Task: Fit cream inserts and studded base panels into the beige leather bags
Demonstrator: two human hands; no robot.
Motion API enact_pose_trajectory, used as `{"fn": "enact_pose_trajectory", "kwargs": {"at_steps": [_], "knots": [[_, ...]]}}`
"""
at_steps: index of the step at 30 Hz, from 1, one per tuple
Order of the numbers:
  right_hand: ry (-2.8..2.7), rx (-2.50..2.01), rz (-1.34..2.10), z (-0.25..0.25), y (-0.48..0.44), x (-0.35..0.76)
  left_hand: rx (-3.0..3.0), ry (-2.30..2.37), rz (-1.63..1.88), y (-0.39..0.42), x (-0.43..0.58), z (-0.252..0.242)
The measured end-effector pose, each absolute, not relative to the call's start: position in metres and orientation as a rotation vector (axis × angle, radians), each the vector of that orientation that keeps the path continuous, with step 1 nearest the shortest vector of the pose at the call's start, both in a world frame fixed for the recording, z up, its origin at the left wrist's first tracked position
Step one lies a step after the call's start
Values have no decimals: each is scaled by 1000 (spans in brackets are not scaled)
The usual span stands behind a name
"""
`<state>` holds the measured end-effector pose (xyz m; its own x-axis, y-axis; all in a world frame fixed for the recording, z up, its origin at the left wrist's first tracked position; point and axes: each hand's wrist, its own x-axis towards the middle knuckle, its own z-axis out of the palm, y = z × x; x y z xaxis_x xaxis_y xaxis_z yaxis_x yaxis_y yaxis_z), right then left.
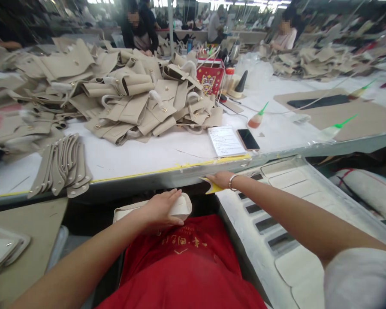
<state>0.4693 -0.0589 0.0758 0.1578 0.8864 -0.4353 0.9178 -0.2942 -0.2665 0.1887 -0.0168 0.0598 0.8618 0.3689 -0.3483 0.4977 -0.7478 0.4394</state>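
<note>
In the middle of the head view, my left hand [164, 207] grips a cream leather bag piece [181, 206] above my red apron [186, 266]. Its fingers lie over the top, and the thumb is at the lower side. My right hand [221, 179], with a bracelet at the wrist, is closed on a thin yellow piece with a curved cut-out edge [214, 186], just below the table's front edge. Exactly what kind of piece this is, I cannot tell. A gap separates the two hands.
Beige bag parts [138, 98] are heaped on the white table [141, 159]. Strap pieces [64, 165] overlap at the left edge. A notepad [227, 141], a phone [248, 140] and a glue bottle [255, 119] lie ahead. A slotted rack [266, 225] bears cream panels [297, 266] at right.
</note>
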Motion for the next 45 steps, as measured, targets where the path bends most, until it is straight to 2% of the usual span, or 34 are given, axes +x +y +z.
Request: {"fn": "enact_pose_trajectory", "kwargs": {"at_steps": [2,7,13,18,22,28,31,37,41,45], "knots": [[1740,2282,-1070,65,-89,475,2556,649,-319,-25,196,57],[1574,2070,-2101,48,-136,471,2655,734,-307,-37,202,49],[1279,1760,-2678,46,-140,457,2565,706,-116,-32,197,42],[1213,1732,-2750,52,-129,463,2403,784,-191,-18,200,50],[1500,1823,-2717,62,-100,469,2399,785,-223,-14,202,53],[2000,1964,-2185,63,-42,455,2407,772,-169,-15,193,48],[2100,1885,-2110,57,-25,448,2399,747,-131,-12,192,47],[1909,1725,-2545,58,-14,448,2216,625,-253,11,199,52],[1663,1816,-2986,62,-10,432,2197,511,-300,21,199,53],[1613,1675,-3399,54,0,393,2215,535,-309,20,197,52]]}}
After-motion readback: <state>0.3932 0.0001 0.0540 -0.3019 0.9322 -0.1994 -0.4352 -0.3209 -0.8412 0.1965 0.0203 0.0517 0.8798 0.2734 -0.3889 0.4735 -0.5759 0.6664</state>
